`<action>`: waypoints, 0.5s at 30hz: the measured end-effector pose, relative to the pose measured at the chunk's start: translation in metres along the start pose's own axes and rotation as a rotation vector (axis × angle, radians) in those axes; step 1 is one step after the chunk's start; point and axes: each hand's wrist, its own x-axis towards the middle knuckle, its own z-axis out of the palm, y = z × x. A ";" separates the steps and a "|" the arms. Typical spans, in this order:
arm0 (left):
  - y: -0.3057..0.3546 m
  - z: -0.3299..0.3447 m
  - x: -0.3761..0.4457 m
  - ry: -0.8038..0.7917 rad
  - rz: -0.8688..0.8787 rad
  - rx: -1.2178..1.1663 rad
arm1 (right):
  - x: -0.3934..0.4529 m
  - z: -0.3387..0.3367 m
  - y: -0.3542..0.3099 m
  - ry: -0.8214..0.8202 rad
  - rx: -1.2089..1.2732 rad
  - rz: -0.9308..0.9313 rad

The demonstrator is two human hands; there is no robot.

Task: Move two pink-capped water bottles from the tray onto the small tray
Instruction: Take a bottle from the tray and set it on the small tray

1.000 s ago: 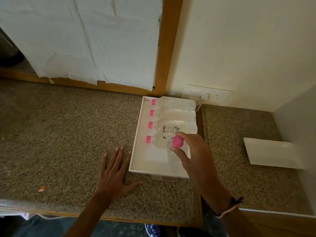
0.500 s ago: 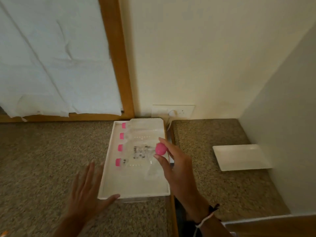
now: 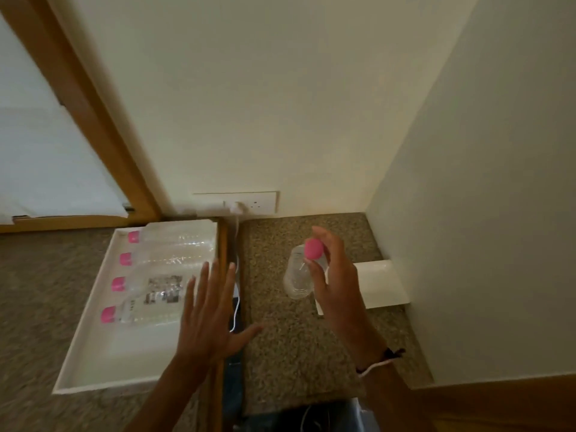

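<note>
Here the right hand [image 3: 335, 285] pinches a pink-capped bottle [image 3: 300, 275] near its neck, carrying it above the table [image 3: 280, 353] just left of the small tray [image 3: 381, 286]. The left hand [image 3: 208, 319] hovers with fingers spread, holding nothing, over the big tray [image 3: 90, 332], where four bottles [image 3: 156, 275] lie. Gripped so high, the bottle could swing, slip, or tip at the small tray's rim.
</note>
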 end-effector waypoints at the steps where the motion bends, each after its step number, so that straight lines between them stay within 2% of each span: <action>1: 0.013 0.009 0.006 -0.013 0.015 -0.008 | 0.003 -0.010 0.012 0.013 -0.009 0.014; 8: 0.067 0.075 0.028 -0.169 0.017 0.014 | 0.010 -0.045 0.074 0.055 -0.055 0.103; 15: 0.068 0.128 0.037 -0.256 -0.019 0.012 | 0.010 -0.055 0.101 0.012 -0.035 0.151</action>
